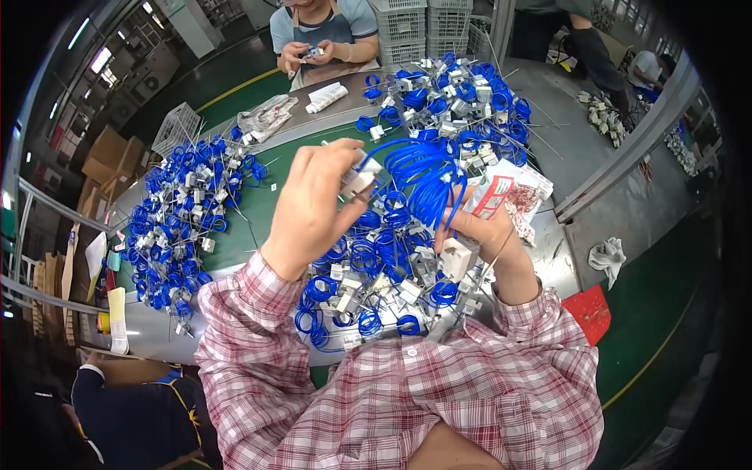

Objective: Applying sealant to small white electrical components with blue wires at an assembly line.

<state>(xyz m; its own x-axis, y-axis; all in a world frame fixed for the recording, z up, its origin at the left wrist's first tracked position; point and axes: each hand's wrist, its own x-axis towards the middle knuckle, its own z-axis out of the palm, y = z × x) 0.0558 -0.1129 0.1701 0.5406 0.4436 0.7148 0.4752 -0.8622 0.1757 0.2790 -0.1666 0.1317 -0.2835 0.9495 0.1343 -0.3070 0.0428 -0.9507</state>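
Observation:
My left hand (312, 202) is closed round a white plastic block (361, 178) with a metal part on it, held above the table. From this block, blue wire runs toward a loose coil of blue wire (423, 176). My right hand (482, 227) grips the coil between thumb and fingers. Below that hand sits another white block (458, 258); whether it hangs from the coil or lies on the pile, I cannot tell. Under both hands spreads a pile of white blocks with blue wire coils (376, 262).
More such parts are heaped at the left (176, 211) and the far right (462, 102). A red-and-white bag (501, 192) lies beside my right hand, a cloth glove (268, 116) at the back. Across the table a person (323, 39) handles a small part. Grey crates (401, 31) stand behind.

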